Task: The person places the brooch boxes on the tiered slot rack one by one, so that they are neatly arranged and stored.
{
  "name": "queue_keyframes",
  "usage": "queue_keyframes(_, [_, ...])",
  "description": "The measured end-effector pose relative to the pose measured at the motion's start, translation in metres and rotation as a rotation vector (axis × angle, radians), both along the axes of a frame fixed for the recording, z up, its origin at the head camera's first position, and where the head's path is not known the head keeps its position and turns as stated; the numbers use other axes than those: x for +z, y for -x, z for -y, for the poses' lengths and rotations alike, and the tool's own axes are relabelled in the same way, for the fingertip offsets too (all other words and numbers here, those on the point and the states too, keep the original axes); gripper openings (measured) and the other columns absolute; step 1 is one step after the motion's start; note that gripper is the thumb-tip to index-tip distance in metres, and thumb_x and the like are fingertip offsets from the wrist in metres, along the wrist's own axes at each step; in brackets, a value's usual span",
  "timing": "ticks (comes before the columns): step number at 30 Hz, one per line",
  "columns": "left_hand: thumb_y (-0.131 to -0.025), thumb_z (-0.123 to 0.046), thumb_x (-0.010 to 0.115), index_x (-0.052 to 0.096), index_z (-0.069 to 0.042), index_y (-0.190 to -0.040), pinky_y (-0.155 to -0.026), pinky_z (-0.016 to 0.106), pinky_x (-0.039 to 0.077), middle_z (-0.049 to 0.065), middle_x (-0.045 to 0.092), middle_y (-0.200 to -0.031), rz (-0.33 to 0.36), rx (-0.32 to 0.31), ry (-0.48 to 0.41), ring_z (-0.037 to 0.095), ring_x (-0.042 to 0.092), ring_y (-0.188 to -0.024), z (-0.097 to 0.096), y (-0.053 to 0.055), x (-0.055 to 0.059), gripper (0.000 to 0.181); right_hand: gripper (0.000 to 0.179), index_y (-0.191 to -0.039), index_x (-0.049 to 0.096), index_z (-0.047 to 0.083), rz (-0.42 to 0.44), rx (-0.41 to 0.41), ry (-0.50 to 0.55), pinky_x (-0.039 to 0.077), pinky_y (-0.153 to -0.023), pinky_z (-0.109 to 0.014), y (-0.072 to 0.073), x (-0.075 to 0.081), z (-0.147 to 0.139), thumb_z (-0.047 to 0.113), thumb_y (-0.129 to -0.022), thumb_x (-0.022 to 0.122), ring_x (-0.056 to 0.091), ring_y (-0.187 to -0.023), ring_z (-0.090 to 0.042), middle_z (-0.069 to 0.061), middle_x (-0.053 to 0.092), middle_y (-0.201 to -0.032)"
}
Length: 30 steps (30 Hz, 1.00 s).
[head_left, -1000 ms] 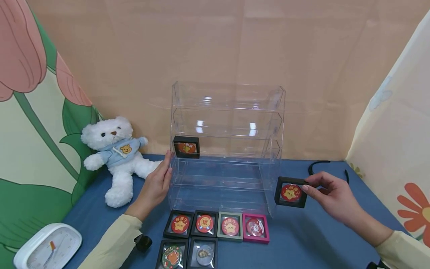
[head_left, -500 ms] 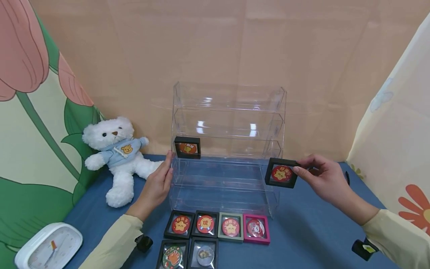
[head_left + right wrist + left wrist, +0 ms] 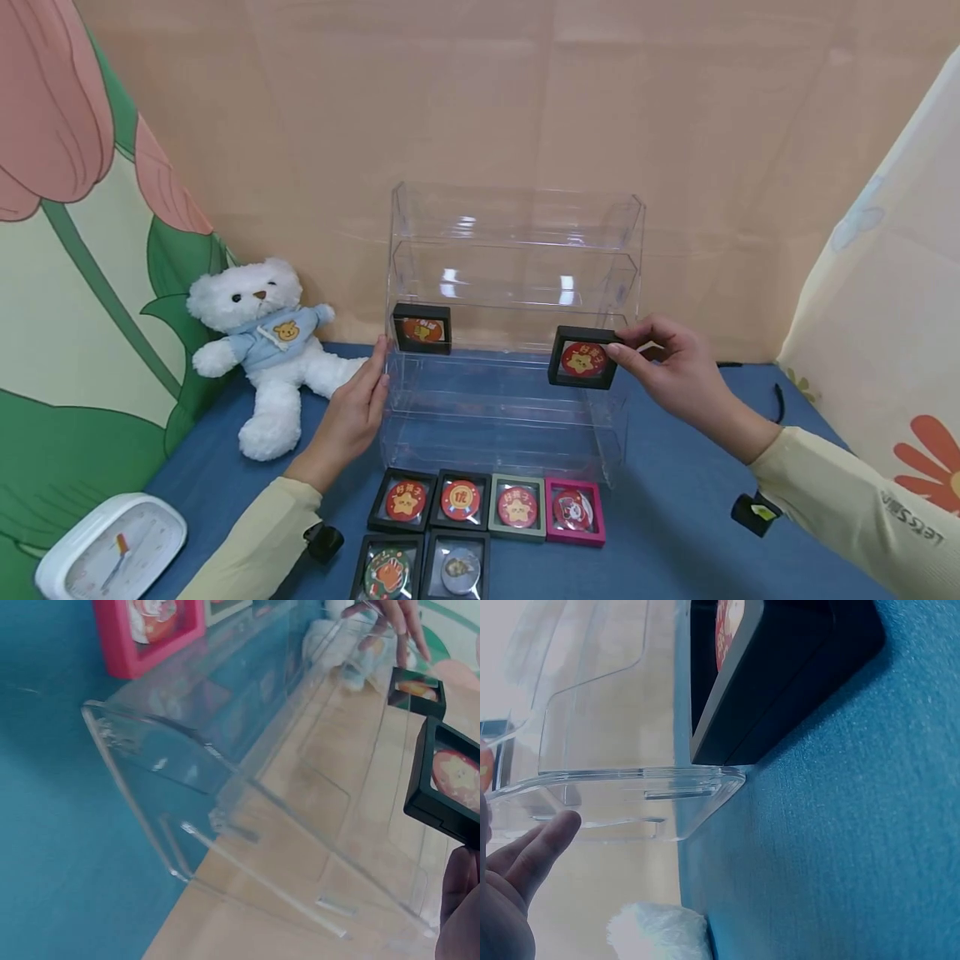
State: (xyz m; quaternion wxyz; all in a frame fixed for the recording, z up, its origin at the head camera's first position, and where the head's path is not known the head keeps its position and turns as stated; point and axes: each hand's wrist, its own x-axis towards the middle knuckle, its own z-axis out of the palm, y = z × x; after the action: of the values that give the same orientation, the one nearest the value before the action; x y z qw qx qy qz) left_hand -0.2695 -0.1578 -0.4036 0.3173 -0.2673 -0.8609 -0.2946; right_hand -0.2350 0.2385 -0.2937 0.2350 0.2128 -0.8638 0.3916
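Observation:
My right hand point(image 3: 671, 367) pinches the right edge of a black-framed display box point(image 3: 583, 358) with a red star badge inside. The box is held up in front of the right part of a clear acrylic tiered rack point(image 3: 517, 247). In the right wrist view the same black box point(image 3: 450, 780) overlaps the rack's upper part. With fingers straight, my left hand point(image 3: 352, 421) touches the rack's left side; its fingers point(image 3: 544, 851) lie along the clear side panel in the left wrist view. Another black-framed box point(image 3: 422, 328) with an orange-red badge stands at the left end of a middle tier.
Before the rack lie several framed badges, among them a green-framed one point(image 3: 517, 507) and a pink-framed one point(image 3: 574, 511). A white teddy bear point(image 3: 270, 350) sits at the left, with a white clock point(image 3: 112, 546) nearer the front. A black cable point(image 3: 778, 404) lies at the right.
My right hand has moved left and upward with the black-framed box, from beside the rack to in front of its right part. My left hand stays at the rack's side.

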Motion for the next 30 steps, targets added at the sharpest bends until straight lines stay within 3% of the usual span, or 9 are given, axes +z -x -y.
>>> queue_keyframes(9, [-0.092, 0.006, 0.055, 0.018, -0.005, -0.151, -0.098, 0.045, 0.038, 0.015, 0.034, -0.148, -0.007, 0.007, -0.006, 0.028, 0.038, -0.131, 0.0, 0.0, 0.0, 0.07, 0.015, -0.099, 0.066, 0.005, -0.039, 0.059, 0.045, 0.052, -0.065, -0.021, 0.022, 0.007, 0.024, 0.012, -0.087, 0.07, 0.056, -0.079, -0.016, -0.003, 0.064, -0.093])
queue_keyframes(30, [-0.094, 0.003, 0.053, 0.019, -0.005, -0.151, -0.1, 0.042, 0.037, 0.015, 0.034, -0.148, -0.02, -0.001, -0.016, 0.028, 0.039, -0.13, -0.001, 0.0, -0.002, 0.066, 0.018, -0.101, 0.066, 0.008, -0.042, 0.015, 0.003, 0.055, -0.071, -0.03, 0.053, 0.005, 0.061, 0.02, -0.087, 0.071, 0.057, -0.08, -0.014, 0.0, 0.063, -0.09])
